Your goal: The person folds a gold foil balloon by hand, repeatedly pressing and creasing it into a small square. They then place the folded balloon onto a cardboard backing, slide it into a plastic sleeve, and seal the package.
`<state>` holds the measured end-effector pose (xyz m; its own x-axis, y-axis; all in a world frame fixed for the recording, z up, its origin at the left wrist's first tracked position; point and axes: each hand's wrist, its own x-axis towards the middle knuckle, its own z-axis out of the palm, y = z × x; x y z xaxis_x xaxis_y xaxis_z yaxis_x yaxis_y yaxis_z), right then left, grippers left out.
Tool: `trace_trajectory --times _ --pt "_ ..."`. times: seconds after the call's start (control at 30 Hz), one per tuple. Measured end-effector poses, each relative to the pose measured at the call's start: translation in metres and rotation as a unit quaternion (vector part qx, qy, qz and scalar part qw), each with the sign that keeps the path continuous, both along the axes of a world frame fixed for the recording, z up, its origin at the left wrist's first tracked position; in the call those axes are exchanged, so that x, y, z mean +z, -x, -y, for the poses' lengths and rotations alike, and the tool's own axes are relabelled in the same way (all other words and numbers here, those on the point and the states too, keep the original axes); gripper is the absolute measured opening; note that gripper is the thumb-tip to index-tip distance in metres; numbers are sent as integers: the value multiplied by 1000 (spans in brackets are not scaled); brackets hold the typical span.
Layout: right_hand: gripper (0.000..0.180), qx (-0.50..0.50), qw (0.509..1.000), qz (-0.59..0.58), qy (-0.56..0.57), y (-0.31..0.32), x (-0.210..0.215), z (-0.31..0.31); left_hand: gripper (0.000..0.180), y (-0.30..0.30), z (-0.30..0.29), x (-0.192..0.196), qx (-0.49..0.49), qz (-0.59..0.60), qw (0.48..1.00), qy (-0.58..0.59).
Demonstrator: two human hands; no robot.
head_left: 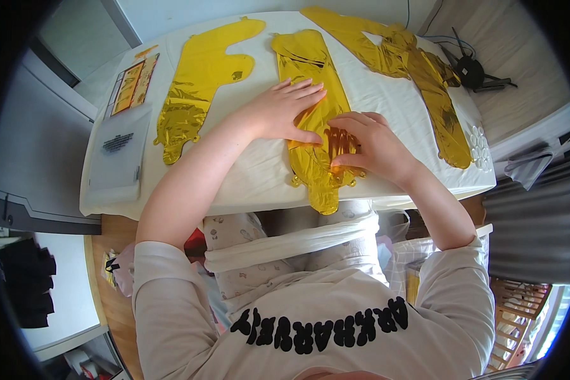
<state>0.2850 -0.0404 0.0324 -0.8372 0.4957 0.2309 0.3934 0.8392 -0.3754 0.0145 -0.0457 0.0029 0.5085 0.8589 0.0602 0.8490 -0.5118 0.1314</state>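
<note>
A flat gold foil balloon (307, 57), long and narrow with a tabbed lower end, lies on the white-covered table in front of me. My left hand (288, 113) rests on its middle, palm down with the fingers spread. Against the right side of the same balloon is my right hand (380, 144), its fingers bent and its thumb apart from them; the foil between is crinkled. To the left lies a second flat gold foil balloon (199, 82) with a forked upper part. More gold foil (434, 95), folded and creased, stretches along the right side.
A black device with several antennas (470, 71) stands at the far right, cable behind it. Clear round pieces (480, 149) lie at the right edge. On the left are a translucent plastic sleeve (114, 158) and a printed orange card (133, 82). White cloth (234, 206) drapes the table's near edge.
</note>
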Motion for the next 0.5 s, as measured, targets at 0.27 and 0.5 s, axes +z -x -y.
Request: trace_trajectory --times 0.27,0.5 --pt "88 -37 996 77 -30 2 -2 -7 108 -2 0 2 3 -3 1000 5" --pt "100 -35 990 131 -31 9 12 -6 107 -1 1 1 -3 9 1000 -5"
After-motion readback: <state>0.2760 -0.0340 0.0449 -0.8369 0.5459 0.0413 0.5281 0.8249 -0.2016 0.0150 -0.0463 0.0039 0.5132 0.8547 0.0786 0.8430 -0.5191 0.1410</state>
